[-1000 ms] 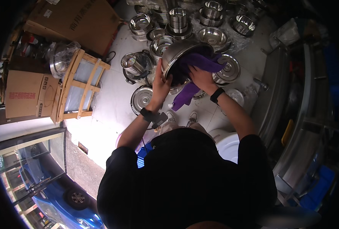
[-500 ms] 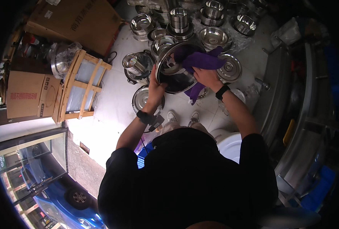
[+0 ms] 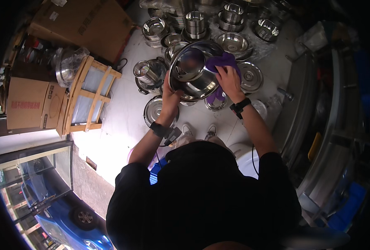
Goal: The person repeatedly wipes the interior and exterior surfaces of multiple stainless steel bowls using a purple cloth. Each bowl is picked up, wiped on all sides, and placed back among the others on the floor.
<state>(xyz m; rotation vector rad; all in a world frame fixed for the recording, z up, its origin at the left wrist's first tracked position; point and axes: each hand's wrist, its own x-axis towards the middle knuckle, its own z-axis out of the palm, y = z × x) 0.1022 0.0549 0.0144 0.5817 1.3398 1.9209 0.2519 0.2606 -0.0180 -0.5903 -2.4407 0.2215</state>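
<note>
A large shiny steel basin (image 3: 199, 89) is held up in front of me, tilted so that its inside shows. My left hand (image 3: 170, 95) grips its left rim, with the thumb on the inner side. On the right side, my right hand (image 3: 230, 81) presses a purple cloth (image 3: 219, 63) against the basin's rim, fingers closed over the cloth. Part of the cloth hangs below that hand, outside the rim. Beneath the basin, round steel lids (image 3: 155, 109) lie on the floor near my feet.
Stacks of steel bowls and pots (image 3: 195, 23) cover the floor ahead. A wooden crate (image 3: 89, 96) and cardboard boxes (image 3: 30, 102) stand at left. Along the right runs a metal counter (image 3: 295, 104). A white round tub (image 3: 247, 160) sits close by my right side.
My right hand and the cloth have moved from across the basin's inside to its right rim. The cloth is now bunched more tightly. The left hand keeps its grip on the basin.
</note>
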